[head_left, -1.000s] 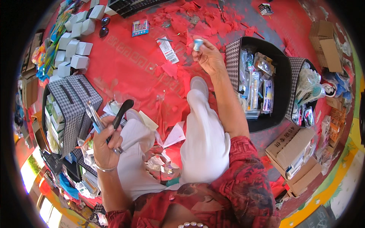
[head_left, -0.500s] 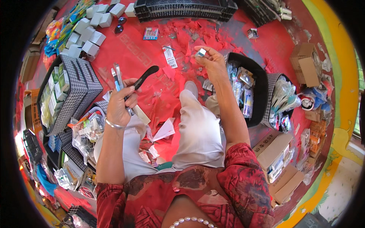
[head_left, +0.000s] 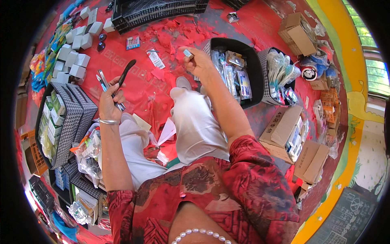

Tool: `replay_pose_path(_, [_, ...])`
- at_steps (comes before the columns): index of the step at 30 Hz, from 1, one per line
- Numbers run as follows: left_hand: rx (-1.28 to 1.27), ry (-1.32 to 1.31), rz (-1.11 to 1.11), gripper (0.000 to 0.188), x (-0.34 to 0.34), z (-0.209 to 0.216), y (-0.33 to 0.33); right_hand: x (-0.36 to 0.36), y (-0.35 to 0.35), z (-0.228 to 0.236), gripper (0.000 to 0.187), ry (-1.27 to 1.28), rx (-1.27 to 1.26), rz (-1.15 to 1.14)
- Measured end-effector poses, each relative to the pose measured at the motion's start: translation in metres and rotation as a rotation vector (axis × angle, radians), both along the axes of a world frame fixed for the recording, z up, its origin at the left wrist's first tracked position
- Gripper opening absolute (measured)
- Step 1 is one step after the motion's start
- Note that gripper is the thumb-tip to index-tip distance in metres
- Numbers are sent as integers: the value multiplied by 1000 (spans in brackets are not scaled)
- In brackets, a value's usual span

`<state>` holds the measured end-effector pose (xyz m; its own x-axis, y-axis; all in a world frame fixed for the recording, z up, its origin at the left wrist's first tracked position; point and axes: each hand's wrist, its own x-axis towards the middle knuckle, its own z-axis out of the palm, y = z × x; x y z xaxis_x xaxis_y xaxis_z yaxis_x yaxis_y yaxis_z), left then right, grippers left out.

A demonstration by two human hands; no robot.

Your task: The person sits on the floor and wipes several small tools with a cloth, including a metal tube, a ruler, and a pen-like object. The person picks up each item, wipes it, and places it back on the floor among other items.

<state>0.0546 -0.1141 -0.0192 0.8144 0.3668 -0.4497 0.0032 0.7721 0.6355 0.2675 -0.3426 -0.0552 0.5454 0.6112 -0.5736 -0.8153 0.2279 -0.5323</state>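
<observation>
My left hand (head_left: 109, 102) is closed around a bundle of slim things: a curved black handle-like piece (head_left: 128, 71) and several silver and blue pen-like sticks (head_left: 102, 80). Their lower ends poke out under the fingers. My right hand (head_left: 200, 65) pinches a small white-and-blue block (head_left: 187, 53) between thumb and fingers; its exact kind is too small to tell. Just right of that hand stands a black-lined bin (head_left: 256, 87) with packaged goods inside. On the red floor beyond my knees lie a white printed card (head_left: 155, 59) and a small colourful flat box (head_left: 133, 42).
Houndstooth bins (head_left: 83, 106) with green-and-white boxes stand at left. White small boxes (head_left: 72, 59) are heaped beyond them. A black crate (head_left: 158, 15) is at the far side. Cardboard boxes (head_left: 281, 129) and an orange basket (head_left: 330, 102) sit at right. Paper scraps litter the floor.
The view has turned, so the floor and bins appear farther left and the wall at right shows more. Both hands keep the same things, held at much the same spots.
</observation>
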Motion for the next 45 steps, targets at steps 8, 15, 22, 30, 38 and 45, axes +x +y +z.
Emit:
replay_pose_path(8, [18, 28, -11, 21, 4, 2, -4, 12, -22, 10, 37, 96, 397, -62])
replay_pose_path(15, [4, 52, -8, 19, 8, 7, -8, 11, -13, 13, 39, 43, 369, 65])
replay_pose_path(22, [30, 33, 22, 21, 4, 4, -2, 48, -88, -27, 43, 79, 22, -247])
replay_pose_path(30, [19, -26, 138, 20, -2, 5, 9, 70, -159, -35, 34, 30, -6, -201])
replay_pose_path(38, [22, -179, 248, 24, -18, 16, 33, 32, -134, -16, 20, 36, -53, -158])
replay_pose_path(45, [53, -181, 192, 15, -31, 28, 36, -17, -177, -6, 20, 33, -341, -188])
